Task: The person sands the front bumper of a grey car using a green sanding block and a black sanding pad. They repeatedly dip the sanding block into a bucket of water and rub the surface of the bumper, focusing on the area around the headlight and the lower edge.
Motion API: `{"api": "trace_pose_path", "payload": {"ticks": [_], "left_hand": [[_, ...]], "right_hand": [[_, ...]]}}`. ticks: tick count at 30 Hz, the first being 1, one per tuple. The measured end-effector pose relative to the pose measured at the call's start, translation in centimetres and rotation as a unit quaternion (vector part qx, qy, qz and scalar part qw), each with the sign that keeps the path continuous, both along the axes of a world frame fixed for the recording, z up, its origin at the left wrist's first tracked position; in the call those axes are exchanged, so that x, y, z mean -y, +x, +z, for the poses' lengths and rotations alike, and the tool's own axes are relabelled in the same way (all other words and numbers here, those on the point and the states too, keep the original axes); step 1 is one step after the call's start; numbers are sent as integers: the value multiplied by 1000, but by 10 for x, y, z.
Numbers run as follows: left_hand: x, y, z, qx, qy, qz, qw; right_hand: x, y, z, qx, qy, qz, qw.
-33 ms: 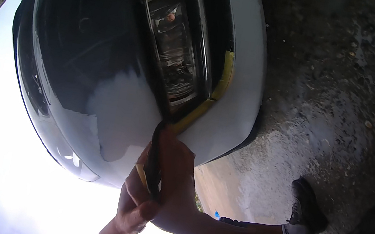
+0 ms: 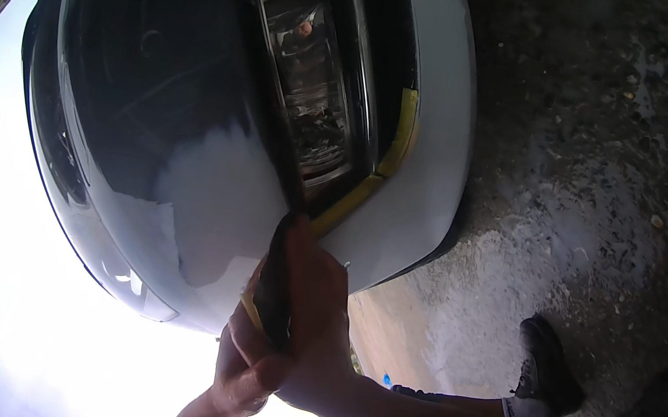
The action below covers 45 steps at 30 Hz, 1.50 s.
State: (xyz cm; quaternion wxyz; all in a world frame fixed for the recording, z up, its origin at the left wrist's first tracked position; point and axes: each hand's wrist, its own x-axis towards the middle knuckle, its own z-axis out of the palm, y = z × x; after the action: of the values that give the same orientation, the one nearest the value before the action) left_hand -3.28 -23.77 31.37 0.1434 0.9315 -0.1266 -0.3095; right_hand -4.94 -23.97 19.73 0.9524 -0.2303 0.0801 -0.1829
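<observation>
Fingertips of both hands (image 2: 286, 352) hidden behind the dark strip (image 2: 277, 288); grip unclear.

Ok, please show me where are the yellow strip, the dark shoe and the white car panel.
yellow strip (image 2: 402, 131): head view, on its upper stretch.
dark shoe (image 2: 546, 364): head view, on its upper.
white car panel (image 2: 436, 164): head view, on the bare white surface right of the strip.

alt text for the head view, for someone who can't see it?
Two bare hands, the right hand over the left hand, grip a dark strip with a yellow edge at the open panel gap of a white car. A dark shoe rests on gravel ground at right.
</observation>
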Motion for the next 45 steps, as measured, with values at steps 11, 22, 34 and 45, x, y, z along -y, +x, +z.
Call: {"api": "trace_pose_path", "payload": {"ticks": [11, 22, 34, 45], "left_hand": [[-20, 1, 9, 73, -60, -23, 995], [-27, 3, 14, 80, -60, -98, 990], [7, 1, 7, 107, -76, -18, 991], [10, 11, 19, 63, -63, -54, 995]], "right_hand": [[-10, 1, 15, -76, -54, -117, 989], [-8, 1, 17, -79, -90, -124, 985], [12, 5, 20, -113, -73, -146, 980], [32, 15, 23, -146, -120, -189, 964]]}}
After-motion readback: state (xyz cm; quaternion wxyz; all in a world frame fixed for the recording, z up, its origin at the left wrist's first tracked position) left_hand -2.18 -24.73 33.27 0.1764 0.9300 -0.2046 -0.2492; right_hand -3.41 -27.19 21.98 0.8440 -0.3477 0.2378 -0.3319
